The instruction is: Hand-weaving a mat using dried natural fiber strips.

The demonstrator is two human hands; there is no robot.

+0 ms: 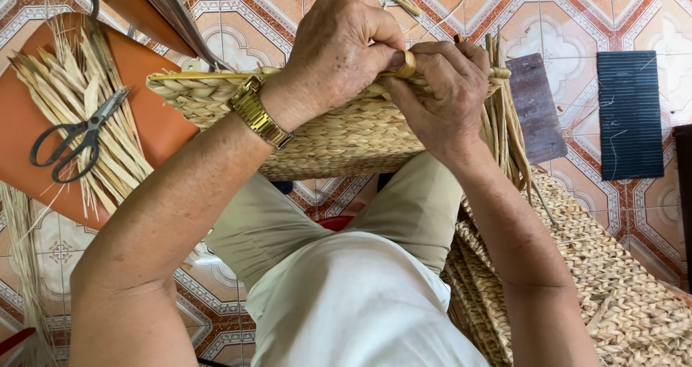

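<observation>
A flat woven straw basket (346, 140) rests on my knees, its braided rim (194, 86) running to the left. My left hand (342, 46), with a gold watch at the wrist, is closed on a pale straw strand (408, 66) at the top of the rim. My right hand (447, 97) touches it from the right, its fingers pinching the same strand and pressing on the weave. Loose upright straw ends (504, 115) stick out just right of my right hand.
Black scissors (76, 140) lie on a bundle of cut straw (86, 100) on an orange board (155, 122) at the left. A woven mat (613, 295) lies at the lower right. A dark blue ribbed pad (631, 115) and a grey slab (537, 108) sit on the tiled floor.
</observation>
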